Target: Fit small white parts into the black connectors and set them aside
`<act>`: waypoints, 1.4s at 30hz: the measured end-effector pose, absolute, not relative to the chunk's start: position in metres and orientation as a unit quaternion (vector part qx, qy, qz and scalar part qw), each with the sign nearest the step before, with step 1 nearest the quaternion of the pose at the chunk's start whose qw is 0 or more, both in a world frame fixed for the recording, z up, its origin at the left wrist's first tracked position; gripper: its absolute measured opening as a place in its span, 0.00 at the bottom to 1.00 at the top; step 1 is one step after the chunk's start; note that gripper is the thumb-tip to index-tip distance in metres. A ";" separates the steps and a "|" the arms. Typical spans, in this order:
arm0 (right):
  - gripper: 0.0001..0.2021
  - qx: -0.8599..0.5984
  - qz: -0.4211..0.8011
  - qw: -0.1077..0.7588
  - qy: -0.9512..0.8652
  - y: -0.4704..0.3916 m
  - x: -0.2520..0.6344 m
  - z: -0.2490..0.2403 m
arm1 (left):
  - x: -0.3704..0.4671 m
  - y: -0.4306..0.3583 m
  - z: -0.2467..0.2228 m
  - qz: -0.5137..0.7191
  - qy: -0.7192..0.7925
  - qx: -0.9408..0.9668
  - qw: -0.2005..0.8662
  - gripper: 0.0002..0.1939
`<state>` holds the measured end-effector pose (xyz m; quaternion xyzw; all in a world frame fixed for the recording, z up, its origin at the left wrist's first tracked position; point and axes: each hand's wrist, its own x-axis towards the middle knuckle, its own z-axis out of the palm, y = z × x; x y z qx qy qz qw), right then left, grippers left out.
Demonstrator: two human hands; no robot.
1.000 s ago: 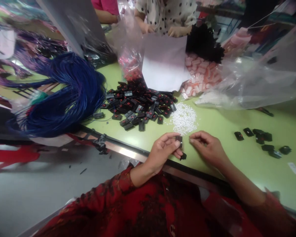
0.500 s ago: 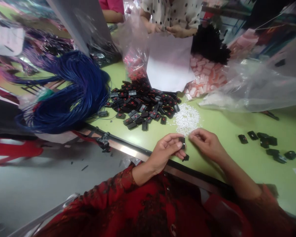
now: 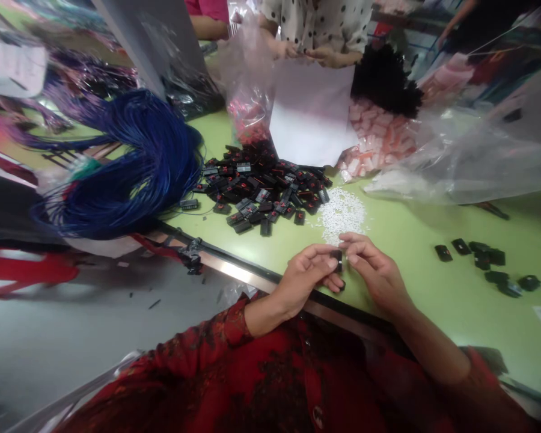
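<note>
Between the thumb and fingers of my left hand (image 3: 303,281) is a black plastic connector housing (image 3: 338,260), held above the table's front edge. Another small black piece (image 3: 341,286) shows below it at my lower fingertips. My right hand (image 3: 375,269) is close against the housing's right side, thumb and fingers drawn together; whatever they pinch is too small to make out. Just beyond both hands lies a spread of tiny white plastic pieces (image 3: 342,210). A heap of black connector housings (image 3: 264,195), some with red or orange parts, sits left of it.
A thick bundle of blue wires (image 3: 139,162) lies at left. Several black housings (image 3: 489,255) lie apart at right. A white sheet (image 3: 311,114), a bag of pink pieces (image 3: 247,114) and clear plastic (image 3: 460,162) stand farther back. A co-worker's hands (image 3: 322,55) are opposite.
My right hand has moved from the edge of the white pieces down and left to the housing in my left hand. My left hand has barely moved.
</note>
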<state>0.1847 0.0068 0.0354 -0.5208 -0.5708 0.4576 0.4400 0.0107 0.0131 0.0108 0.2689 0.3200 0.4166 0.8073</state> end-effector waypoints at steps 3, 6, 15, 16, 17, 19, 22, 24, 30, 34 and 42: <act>0.09 -0.517 0.484 0.436 -0.555 0.004 0.183 0.033 | 0.012 0.012 0.012 0.421 0.312 0.267 0.809 0.27; 0.08 -0.512 0.498 0.438 -0.546 0.003 0.182 0.031 | 0.014 0.011 0.014 0.425 0.304 0.265 0.810 0.26; 0.08 -0.500 0.482 0.454 -0.558 0.004 0.183 0.024 | 0.015 0.011 0.014 0.423 0.296 0.269 0.813 0.25; 0.08 -0.499 0.477 0.456 -0.562 0.004 0.183 0.023 | 0.015 0.012 0.013 0.424 0.298 0.269 0.812 0.25; 0.08 -0.498 0.471 0.456 -0.567 0.004 0.183 0.023 | 0.015 0.012 0.012 0.424 0.299 0.269 0.812 0.25; 0.07 -0.495 0.463 0.455 -0.578 0.004 0.183 0.021 | 0.016 0.012 0.011 0.426 0.298 0.271 0.810 0.25; 0.06 -0.490 0.451 0.458 -0.589 0.003 0.183 0.020 | 0.017 0.012 0.010 0.431 0.295 0.273 0.808 0.26; 0.06 -0.487 0.450 0.464 -0.587 0.003 0.182 0.020 | 0.017 0.012 0.010 0.434 0.294 0.273 0.806 0.25; 0.02 -0.492 0.528 0.482 -0.497 0.002 0.178 0.025 | 0.016 0.010 0.009 0.448 0.286 0.296 0.794 0.22; 0.05 -0.485 0.566 0.485 -0.458 0.003 0.179 0.025 | 0.014 0.009 0.006 0.455 0.283 0.325 0.780 0.22; 0.07 -0.473 0.584 0.469 -0.463 0.001 0.188 0.027 | 0.011 0.012 0.008 0.456 0.272 0.329 0.780 0.22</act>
